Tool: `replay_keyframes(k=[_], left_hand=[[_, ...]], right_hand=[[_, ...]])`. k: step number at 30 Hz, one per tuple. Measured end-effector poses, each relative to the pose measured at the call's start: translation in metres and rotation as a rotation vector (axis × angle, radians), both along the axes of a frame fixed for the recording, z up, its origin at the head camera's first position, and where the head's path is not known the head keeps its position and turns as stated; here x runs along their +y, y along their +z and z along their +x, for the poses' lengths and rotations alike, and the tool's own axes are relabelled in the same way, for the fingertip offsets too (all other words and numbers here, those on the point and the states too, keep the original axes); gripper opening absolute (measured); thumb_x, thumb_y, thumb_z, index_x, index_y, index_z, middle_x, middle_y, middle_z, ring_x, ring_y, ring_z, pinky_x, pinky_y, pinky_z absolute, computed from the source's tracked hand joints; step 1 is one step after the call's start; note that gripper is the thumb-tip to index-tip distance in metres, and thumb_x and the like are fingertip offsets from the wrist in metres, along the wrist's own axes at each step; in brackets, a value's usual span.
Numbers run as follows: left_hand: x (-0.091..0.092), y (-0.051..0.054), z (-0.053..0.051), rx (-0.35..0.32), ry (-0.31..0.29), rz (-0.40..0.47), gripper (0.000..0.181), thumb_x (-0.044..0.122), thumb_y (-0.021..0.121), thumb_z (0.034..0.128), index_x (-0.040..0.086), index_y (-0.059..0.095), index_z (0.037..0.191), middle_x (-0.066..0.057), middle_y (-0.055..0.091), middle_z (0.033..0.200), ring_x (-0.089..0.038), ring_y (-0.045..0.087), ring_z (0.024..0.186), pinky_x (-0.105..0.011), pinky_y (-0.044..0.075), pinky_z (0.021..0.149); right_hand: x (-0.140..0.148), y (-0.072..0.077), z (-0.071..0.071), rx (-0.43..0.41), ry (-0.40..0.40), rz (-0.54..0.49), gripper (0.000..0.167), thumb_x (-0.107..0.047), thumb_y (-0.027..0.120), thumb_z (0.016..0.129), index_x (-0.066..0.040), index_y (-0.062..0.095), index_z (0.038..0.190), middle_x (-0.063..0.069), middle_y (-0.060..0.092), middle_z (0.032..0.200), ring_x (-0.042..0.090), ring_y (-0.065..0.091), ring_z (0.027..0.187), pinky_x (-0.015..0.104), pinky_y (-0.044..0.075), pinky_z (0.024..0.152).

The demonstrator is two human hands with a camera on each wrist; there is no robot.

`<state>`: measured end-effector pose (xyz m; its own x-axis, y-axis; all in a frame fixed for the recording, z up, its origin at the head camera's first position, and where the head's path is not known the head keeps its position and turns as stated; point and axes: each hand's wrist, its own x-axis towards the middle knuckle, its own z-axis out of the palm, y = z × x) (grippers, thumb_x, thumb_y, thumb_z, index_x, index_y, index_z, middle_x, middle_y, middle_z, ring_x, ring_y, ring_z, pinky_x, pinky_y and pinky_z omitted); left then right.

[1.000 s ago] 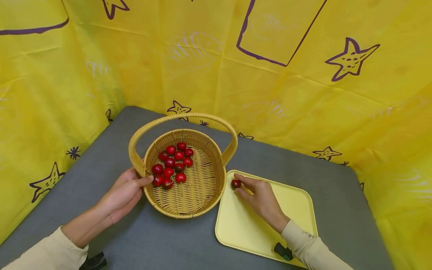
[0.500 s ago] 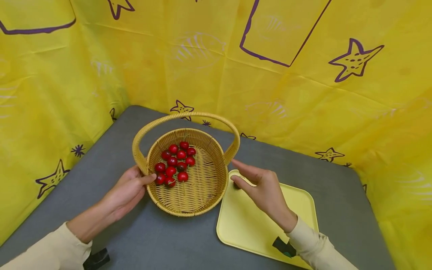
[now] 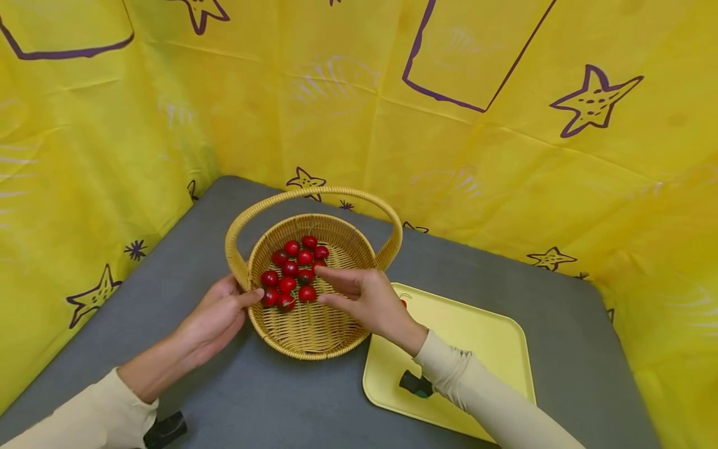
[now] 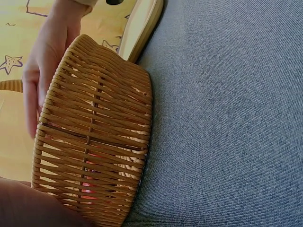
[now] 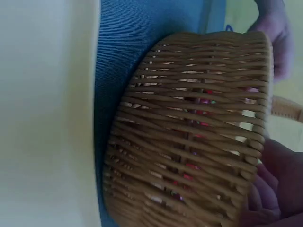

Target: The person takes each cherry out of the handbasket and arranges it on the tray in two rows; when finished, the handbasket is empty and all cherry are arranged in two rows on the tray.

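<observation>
My left hand [image 3: 215, 315] grips the left rim of a round wicker basket [image 3: 314, 346], thumb over the edge and fingers outside. Several dark red cherries [image 3: 288, 268], some with green stems, lie in its left half. Over the basket reaches my right hand [image 3: 373, 302], thumb and index finger apart, the index tip close to a cherry at the group's right side. Nothing shows between those fingers. On the pale yellow tray [image 3: 477, 349] sits a single cherry [image 3: 404, 304], mostly hidden behind the right hand. In the left wrist view, the right hand [image 4: 45, 61] hangs over the basket's far rim.
The basket's tall arched handle [image 3: 314, 192] stands upright above it. A grey cloth-covered table [image 3: 269, 399] carries both basket and tray, the tray just right of the basket. Yellow printed curtains [image 3: 359, 125] enclose the back and sides.
My right hand has let go of the cherry on the tray and moved left over the basket. My left hand keeps its hold on the rim. The head view has shifted slightly.
</observation>
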<state>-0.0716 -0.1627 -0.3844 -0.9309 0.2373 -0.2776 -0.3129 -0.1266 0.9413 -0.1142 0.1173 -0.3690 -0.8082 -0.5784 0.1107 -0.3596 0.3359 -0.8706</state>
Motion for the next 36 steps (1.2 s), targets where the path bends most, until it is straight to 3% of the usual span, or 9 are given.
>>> replay_keyframes(k=[3,8,13,17,23,30,36], left_hand=[[0.000,-0.001,0.000,0.002,-0.003,0.004,0.073,0.003,0.045,0.1100,-0.003,-0.001,0.166,-0.017,0.006,0.174,-0.028,0.003,0.159,-0.054,0.003,0.129],[-0.001,-0.001,0.000,0.010,-0.007,0.010,0.073,0.002,0.045,0.1099,-0.004,-0.001,0.166,-0.017,0.006,0.174,-0.028,0.001,0.160,-0.054,0.002,0.129],[-0.002,0.000,0.000,0.009,-0.009,0.016,0.072,0.002,0.045,0.1096,-0.004,0.000,0.165,-0.018,0.006,0.174,-0.028,0.002,0.159,-0.054,0.002,0.129],[-0.001,0.000,0.000,0.010,-0.012,0.025,0.071,0.002,0.045,0.1096,-0.005,0.002,0.165,-0.018,0.008,0.173,-0.028,0.003,0.159,-0.054,0.002,0.129],[-0.001,-0.001,-0.001,0.010,-0.011,0.029,0.071,0.001,0.044,0.1095,-0.005,0.001,0.165,-0.018,0.007,0.173,-0.028,0.002,0.159,-0.054,0.001,0.129],[-0.001,-0.001,-0.001,0.007,-0.016,0.025,0.071,0.001,0.045,0.1097,-0.006,0.000,0.165,-0.019,0.007,0.173,-0.029,0.002,0.159,-0.054,0.003,0.129],[-0.002,-0.002,0.000,0.004,-0.007,0.022,0.073,0.002,0.045,0.1099,-0.004,-0.001,0.166,-0.018,0.006,0.174,-0.028,0.002,0.160,-0.054,0.003,0.129]], right_hand=[[-0.010,-0.004,-0.006,0.008,0.031,0.064,0.046,-0.021,0.081,0.096,-0.010,0.070,0.140,-0.001,0.070,0.137,0.021,0.069,0.123,0.031,0.058,0.098],[-0.020,-0.007,-0.014,0.052,0.057,0.149,0.044,-0.019,0.081,0.096,-0.010,0.071,0.138,0.002,0.072,0.134,0.021,0.071,0.119,0.023,0.057,0.095],[-0.027,-0.011,-0.020,0.044,0.053,0.207,0.041,-0.014,0.080,0.096,-0.009,0.072,0.137,0.006,0.072,0.132,0.021,0.072,0.118,0.028,0.058,0.095],[-0.029,-0.015,-0.022,0.029,0.031,0.228,0.036,-0.012,0.079,0.097,-0.008,0.074,0.133,0.007,0.074,0.130,0.021,0.073,0.116,0.033,0.060,0.094],[-0.029,-0.015,-0.020,0.008,0.005,0.226,0.029,-0.010,0.079,0.096,-0.006,0.078,0.124,0.009,0.077,0.121,0.021,0.075,0.111,0.027,0.060,0.090],[-0.030,-0.017,-0.020,0.041,0.047,0.265,0.031,-0.010,0.080,0.095,-0.004,0.077,0.126,0.010,0.077,0.121,0.020,0.075,0.109,0.029,0.060,0.091],[-0.032,-0.018,-0.022,0.084,0.083,0.323,0.032,-0.011,0.080,0.096,-0.007,0.077,0.128,0.007,0.077,0.120,0.007,0.072,0.097,0.022,0.058,0.082]])
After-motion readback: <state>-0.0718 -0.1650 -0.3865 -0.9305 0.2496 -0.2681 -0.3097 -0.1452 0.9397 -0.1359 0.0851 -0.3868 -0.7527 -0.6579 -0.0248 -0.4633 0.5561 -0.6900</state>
